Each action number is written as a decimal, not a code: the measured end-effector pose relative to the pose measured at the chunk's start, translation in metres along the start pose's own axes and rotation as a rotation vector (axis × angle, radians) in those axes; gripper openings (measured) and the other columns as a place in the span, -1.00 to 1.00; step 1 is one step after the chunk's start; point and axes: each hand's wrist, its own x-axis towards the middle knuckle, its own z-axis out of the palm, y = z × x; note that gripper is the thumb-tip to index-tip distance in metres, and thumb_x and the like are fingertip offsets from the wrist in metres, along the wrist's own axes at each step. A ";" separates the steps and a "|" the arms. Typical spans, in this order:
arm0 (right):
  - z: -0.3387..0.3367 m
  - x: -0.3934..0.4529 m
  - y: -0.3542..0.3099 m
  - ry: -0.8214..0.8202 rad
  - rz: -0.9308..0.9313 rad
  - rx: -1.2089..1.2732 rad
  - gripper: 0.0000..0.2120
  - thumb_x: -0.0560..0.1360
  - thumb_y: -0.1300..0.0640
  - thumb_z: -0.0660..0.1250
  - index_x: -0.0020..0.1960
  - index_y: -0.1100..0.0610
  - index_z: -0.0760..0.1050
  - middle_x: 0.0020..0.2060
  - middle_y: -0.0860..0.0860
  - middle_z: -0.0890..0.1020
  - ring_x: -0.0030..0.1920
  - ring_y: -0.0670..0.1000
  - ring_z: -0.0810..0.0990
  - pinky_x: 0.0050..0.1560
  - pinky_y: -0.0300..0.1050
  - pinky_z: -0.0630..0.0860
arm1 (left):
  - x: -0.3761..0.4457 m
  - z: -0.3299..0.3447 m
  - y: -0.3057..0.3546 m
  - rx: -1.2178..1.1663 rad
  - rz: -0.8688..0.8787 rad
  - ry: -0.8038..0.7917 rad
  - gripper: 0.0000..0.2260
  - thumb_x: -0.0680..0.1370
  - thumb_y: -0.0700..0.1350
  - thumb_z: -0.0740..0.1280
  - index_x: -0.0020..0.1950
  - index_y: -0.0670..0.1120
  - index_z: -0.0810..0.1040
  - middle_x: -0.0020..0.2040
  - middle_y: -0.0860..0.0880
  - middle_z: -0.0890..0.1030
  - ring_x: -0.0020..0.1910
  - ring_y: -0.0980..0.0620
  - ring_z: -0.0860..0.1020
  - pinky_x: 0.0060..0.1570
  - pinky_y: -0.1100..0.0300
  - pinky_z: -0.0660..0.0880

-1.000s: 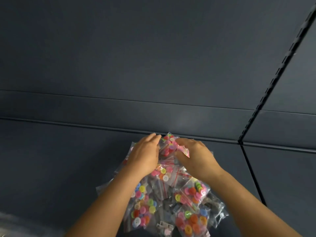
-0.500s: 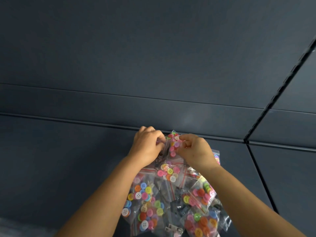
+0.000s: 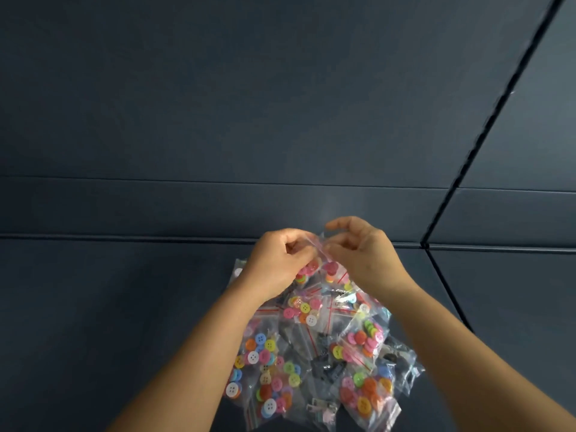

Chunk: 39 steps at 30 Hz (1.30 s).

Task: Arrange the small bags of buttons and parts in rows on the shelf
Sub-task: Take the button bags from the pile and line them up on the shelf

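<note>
While the dark blue-grey flat shelf (image 3: 124, 307) lies bare toward nine o'clock, the heap of clear zip bags (image 3: 311, 353) sits unsorted at six. Left hand (image 3: 274, 266) and right hand (image 3: 364, 257) pinch one pink-button bag (image 3: 321, 260) by its top; it should come straight up, clear of neighbours, then be laid flat.

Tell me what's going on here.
A person is sorting small bags of buttons on a dark shelf. Both the left hand and the right hand pinch the top edge of one button bag, raised over the heap of bags. No rows are laid out yet.
</note>
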 end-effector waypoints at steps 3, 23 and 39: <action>-0.012 -0.008 -0.005 0.047 0.015 0.063 -0.80 0.46 0.23 0.40 0.05 0.06 0.50 -0.35 -0.04 0.69 -0.41 -0.16 0.55 -0.37 -0.36 0.43 | -0.001 0.007 0.007 -0.064 -0.001 -0.047 -0.93 0.51 -0.17 0.37 -0.13 -0.03 0.62 -0.24 0.02 0.64 -0.34 0.10 0.56 -0.17 0.09 0.54; -0.154 -0.051 0.036 0.302 0.072 0.110 -0.79 0.53 0.20 0.31 -0.22 0.01 0.63 -0.56 -0.15 0.47 -0.47 -0.07 0.32 -0.45 -0.27 0.29 | -0.001 0.143 0.074 -0.234 -0.048 -0.001 -0.92 0.50 -0.15 0.38 -0.18 -0.04 0.64 -0.21 0.02 0.69 -0.18 0.07 0.63 -0.03 0.11 0.56; -0.286 -0.059 0.099 0.344 0.166 0.412 -0.85 0.53 0.24 0.28 -0.17 0.14 0.60 -0.31 0.08 0.67 -0.33 0.03 0.62 -0.03 0.01 0.60 | -0.007 0.276 0.109 -0.247 -0.202 0.188 -0.92 0.52 -0.11 0.37 -0.17 0.01 0.62 -0.20 0.00 0.68 -0.21 0.12 0.60 -0.17 0.33 0.54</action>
